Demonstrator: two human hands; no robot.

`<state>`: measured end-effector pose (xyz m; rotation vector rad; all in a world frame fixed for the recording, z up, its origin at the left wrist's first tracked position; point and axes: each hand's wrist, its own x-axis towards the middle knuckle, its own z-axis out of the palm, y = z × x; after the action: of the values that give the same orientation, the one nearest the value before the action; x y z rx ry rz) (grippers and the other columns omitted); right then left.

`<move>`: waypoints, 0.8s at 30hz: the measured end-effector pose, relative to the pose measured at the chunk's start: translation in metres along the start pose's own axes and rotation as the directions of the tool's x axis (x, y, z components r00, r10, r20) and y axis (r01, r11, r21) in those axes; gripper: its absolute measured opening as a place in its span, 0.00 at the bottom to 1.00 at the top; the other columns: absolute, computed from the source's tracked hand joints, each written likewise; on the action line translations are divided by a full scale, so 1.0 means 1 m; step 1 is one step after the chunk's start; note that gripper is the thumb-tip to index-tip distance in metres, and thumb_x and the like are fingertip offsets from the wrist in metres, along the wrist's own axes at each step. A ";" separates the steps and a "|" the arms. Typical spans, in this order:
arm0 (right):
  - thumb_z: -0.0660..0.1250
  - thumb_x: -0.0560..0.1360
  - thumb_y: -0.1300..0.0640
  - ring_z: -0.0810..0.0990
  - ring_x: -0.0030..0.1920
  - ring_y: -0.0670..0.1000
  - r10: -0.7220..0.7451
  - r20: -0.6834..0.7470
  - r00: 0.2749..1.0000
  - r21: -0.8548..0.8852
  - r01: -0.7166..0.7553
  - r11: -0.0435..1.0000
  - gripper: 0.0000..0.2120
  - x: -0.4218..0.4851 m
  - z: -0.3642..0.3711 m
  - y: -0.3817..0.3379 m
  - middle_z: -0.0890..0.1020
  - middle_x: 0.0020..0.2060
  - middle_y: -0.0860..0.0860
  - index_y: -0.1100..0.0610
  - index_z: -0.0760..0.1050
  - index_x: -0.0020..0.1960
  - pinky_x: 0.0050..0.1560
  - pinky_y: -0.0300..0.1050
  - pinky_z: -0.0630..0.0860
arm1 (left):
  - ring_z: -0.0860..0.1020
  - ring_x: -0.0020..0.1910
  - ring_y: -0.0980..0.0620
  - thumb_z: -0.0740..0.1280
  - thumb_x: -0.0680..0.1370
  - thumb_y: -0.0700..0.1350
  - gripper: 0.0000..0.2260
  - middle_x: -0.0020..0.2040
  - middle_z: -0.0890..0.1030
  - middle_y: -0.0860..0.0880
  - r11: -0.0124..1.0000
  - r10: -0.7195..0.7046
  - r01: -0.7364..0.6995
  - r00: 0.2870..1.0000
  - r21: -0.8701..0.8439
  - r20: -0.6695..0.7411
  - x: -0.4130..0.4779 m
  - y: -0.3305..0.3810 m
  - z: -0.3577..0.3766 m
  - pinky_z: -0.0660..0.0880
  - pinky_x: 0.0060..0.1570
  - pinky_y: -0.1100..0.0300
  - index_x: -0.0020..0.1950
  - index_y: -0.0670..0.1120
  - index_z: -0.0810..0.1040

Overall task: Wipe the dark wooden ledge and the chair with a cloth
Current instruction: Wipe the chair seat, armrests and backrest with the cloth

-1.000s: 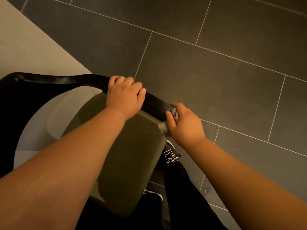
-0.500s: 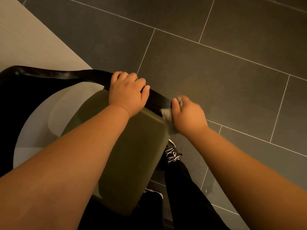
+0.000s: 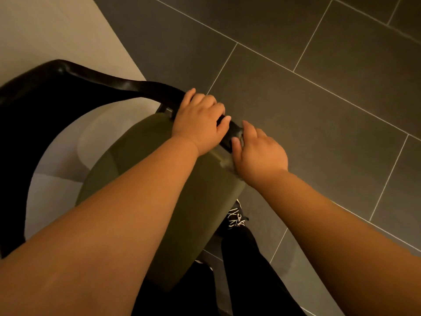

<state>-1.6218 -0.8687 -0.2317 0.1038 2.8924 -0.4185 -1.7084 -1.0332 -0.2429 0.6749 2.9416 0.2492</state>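
Observation:
Below me stands a chair with an olive green seat [image 3: 186, 201] and a curved black armrest [image 3: 102, 82]. My left hand [image 3: 200, 123] is closed over the armrest close to its front end. My right hand [image 3: 259, 153] presses a small grey cloth [image 3: 226, 164] against the tip of the armrest and the seat's front corner. Most of the cloth is hidden under that hand. No dark wooden ledge is in view.
Dark grey floor tiles [image 3: 319, 110] with pale grout lines fill the right and top. A pale floor area [image 3: 45, 30] lies at the upper left, behind the chair. My black trouser leg and a black shoe with white laces [image 3: 235, 221] stand just right of the seat.
My right hand has slid the cloth along the armrest's tip toward my left hand, so the two hands are now nearly touching. My left hand has kept its grip on the armrest.

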 end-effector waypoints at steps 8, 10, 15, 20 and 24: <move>0.57 0.84 0.43 0.81 0.58 0.62 -0.076 0.041 0.996 0.182 0.067 0.981 0.23 -0.011 -0.012 0.019 0.81 0.63 0.56 0.51 0.68 0.76 0.49 0.52 0.74 | 0.64 0.78 0.43 0.56 0.84 0.59 0.21 0.72 0.73 0.46 0.998 -0.028 0.028 1.000 -0.060 0.010 -0.014 -0.017 -0.006 0.51 0.82 0.44 0.72 0.52 0.75; 0.58 0.83 0.42 0.81 0.58 0.60 -0.080 0.042 0.996 0.152 0.073 0.986 0.26 -0.034 -0.016 0.032 0.79 0.64 0.54 0.50 0.65 0.79 0.49 0.52 0.77 | 0.58 0.81 0.42 0.54 0.84 0.59 0.22 0.78 0.67 0.44 0.992 -0.119 0.121 0.992 -0.045 0.029 -0.013 -0.030 -0.009 0.48 0.83 0.42 0.75 0.52 0.71; 0.54 0.84 0.41 0.81 0.46 0.62 0.075 0.124 0.989 0.015 -0.077 0.997 0.16 0.009 -0.012 0.000 0.80 0.44 0.54 0.52 0.70 0.58 0.36 0.49 0.66 | 0.52 0.83 0.40 0.53 0.85 0.58 0.21 0.83 0.59 0.42 0.982 -0.186 0.187 0.982 -0.018 0.033 -0.015 -0.036 -0.009 0.47 0.82 0.41 0.76 0.53 0.68; 0.52 0.85 0.40 0.80 0.53 0.63 0.040 0.201 0.979 0.302 -0.101 0.948 0.20 0.071 -0.011 -0.031 0.82 0.49 0.56 0.52 0.75 0.62 0.48 0.51 0.73 | 0.54 0.82 0.40 0.52 0.85 0.58 0.22 0.81 0.63 0.42 0.985 -0.175 0.175 0.983 -0.001 0.050 -0.017 -0.037 -0.012 0.49 0.81 0.41 0.77 0.53 0.69; 0.53 0.85 0.40 0.81 0.54 0.64 0.048 0.209 0.977 0.296 -0.110 0.949 0.21 0.044 -0.013 -0.002 0.83 0.52 0.58 0.53 0.74 0.64 0.46 0.51 0.72 | 0.52 0.83 0.41 0.51 0.86 0.59 0.23 0.82 0.62 0.43 0.985 -0.170 0.170 0.980 0.005 0.101 -0.018 -0.035 -0.019 0.47 0.82 0.42 0.79 0.54 0.66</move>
<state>-1.6680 -0.8656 -0.2289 0.2135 2.5965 -0.8119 -1.7098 -1.0746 -0.2291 0.4180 2.8782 0.1984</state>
